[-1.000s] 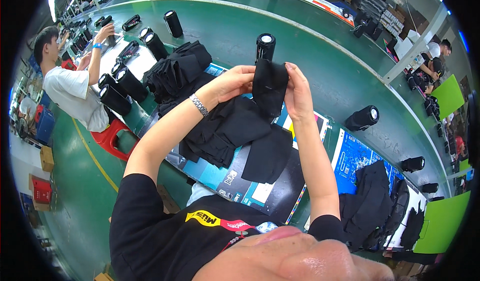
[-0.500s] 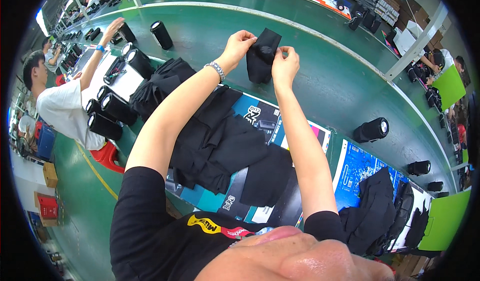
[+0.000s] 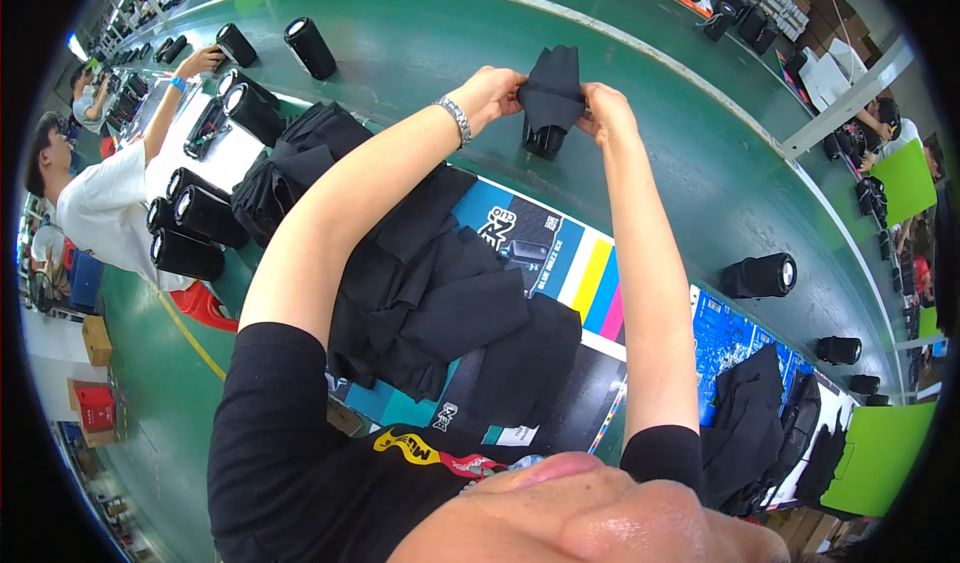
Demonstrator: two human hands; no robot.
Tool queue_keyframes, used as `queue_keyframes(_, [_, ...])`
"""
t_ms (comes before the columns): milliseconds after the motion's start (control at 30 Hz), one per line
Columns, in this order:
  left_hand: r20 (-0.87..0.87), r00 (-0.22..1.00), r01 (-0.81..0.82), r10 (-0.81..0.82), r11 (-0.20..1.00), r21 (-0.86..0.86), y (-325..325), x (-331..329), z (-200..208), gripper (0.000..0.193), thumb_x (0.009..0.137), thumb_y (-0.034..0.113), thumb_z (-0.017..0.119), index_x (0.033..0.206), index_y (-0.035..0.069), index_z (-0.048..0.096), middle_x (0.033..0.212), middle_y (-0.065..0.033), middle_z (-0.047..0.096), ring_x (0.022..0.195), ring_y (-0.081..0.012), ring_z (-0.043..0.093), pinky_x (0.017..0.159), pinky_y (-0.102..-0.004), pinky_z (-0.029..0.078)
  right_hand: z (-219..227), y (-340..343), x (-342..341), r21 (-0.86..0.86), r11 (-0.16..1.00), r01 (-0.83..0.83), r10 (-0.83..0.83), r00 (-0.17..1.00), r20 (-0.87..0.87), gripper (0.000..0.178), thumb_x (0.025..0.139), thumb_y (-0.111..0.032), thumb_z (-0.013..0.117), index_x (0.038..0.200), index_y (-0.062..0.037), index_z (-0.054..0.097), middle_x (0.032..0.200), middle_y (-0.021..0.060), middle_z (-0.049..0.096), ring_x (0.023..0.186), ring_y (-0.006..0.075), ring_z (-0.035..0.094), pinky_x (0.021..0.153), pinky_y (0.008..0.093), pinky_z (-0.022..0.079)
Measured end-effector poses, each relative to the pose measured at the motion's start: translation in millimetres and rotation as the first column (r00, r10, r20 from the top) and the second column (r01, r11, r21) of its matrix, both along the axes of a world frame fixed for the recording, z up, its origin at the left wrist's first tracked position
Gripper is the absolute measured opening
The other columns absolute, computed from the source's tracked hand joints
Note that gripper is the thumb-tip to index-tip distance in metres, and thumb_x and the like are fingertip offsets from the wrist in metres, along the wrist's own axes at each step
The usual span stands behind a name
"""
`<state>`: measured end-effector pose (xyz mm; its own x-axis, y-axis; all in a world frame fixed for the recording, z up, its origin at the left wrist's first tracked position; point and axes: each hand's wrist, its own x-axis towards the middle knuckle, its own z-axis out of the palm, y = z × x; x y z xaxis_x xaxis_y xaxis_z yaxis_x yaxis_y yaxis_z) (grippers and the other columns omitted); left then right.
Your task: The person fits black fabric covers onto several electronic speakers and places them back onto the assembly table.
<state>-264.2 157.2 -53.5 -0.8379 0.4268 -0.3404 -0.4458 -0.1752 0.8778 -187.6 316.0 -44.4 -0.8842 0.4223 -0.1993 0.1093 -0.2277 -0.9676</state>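
Stretched forward, left hand (image 3: 494,93) and right hand (image 3: 608,115) pinch the cloth (image 3: 552,85) either side (a speaker (image 3: 543,143) peeks out below).

From my end the feed is bright, the light spread evenly, with faint shadows around the pile of black cloth (image 3: 430,303). That pile is dark enough that I lose some of its folds. Beyond it, the green worktop (image 3: 440,33) carries a soft sheen, and the lens bends its long far edge into an arc. Also beyond the pile, the left hand (image 3: 492,93) and right hand (image 3: 610,115) look fairly crisp to me, and the watch band (image 3: 457,121) glints. Cartons (image 3: 845,18) far right of the pile look soft. Black darkness rounds off every corner about it.
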Motion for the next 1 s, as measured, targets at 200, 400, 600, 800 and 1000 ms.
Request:
queue_keyframes(200, [-0.047,0.982,0.158,-0.180,0.940,-0.301,4,12,2,0.020,0.091,0.021,0.058,0.097,0.002,0.059,0.093,-0.0074,0.063,0.081,-0.0183,0.063,0.076,-0.0343,0.052,-4,19,19,0.337,0.937,-0.089,0.007,0.972,0.237,0.018,0.083,-0.012,0.050,0.091,-0.0110,0.067,0.085,0.0018,0.061,0.074,0.0155,0.058,0.067,0.0335,0.049])
queue_keyframes(400, [-0.070,0.968,0.223,-0.243,0.950,-0.219,24,8,18,0.043,0.090,0.045,0.059,0.104,0.005,0.060,0.098,-0.0036,0.066,0.086,-0.0185,0.063,0.081,-0.0308,0.050,-45,38,8,0.586,0.810,0.002,-0.106,0.984,0.142,0.019,0.077,-0.010,0.051,0.082,-0.0024,0.067,0.072,0.0053,0.061,0.062,0.0155,0.056,0.055,0.0301,0.045])
queue_keyframes(600, [0.040,0.932,0.351,-0.360,0.925,0.143,50,-8,-13,0.030,0.095,0.026,0.051,0.107,0.000,0.060,0.099,-0.0107,0.067,0.088,-0.0189,0.066,0.084,-0.0324,0.052,-17,19,30,0.543,0.840,0.000,-0.123,0.974,0.190,0.024,0.079,-0.018,0.053,0.085,-0.0013,0.069,0.082,0.0126,0.067,0.077,0.0240,0.065,0.069,0.0340,0.051])
queue_keyframes(800, [-0.116,0.971,0.222,-0.210,0.970,0.101,60,21,-54,0.025,0.089,0.020,0.056,0.101,0.000,0.064,0.097,-0.0081,0.067,0.087,-0.0192,0.064,0.080,-0.0317,0.051,-23,22,59,0.305,0.948,0.090,-0.128,0.986,0.110,0.019,0.083,-0.012,0.050,0.086,-0.0027,0.066,0.081,0.0067,0.064,0.075,0.0185,0.062,0.067,0.0306,0.051])
queue_keyframes(1000, [-0.279,0.893,0.312,-0.353,0.932,-0.182,81,31,-57,0.026,0.091,0.020,0.051,0.107,0.002,0.063,0.099,-0.0053,0.065,0.086,-0.0152,0.059,0.083,-0.0288,0.045,-71,38,66,0.420,0.862,0.285,-0.308,0.951,-0.012,0.018,0.081,-0.011,0.053,0.081,0.0018,0.065,0.073,0.0110,0.064,0.069,0.0205,0.062,0.064,0.0327,0.049])
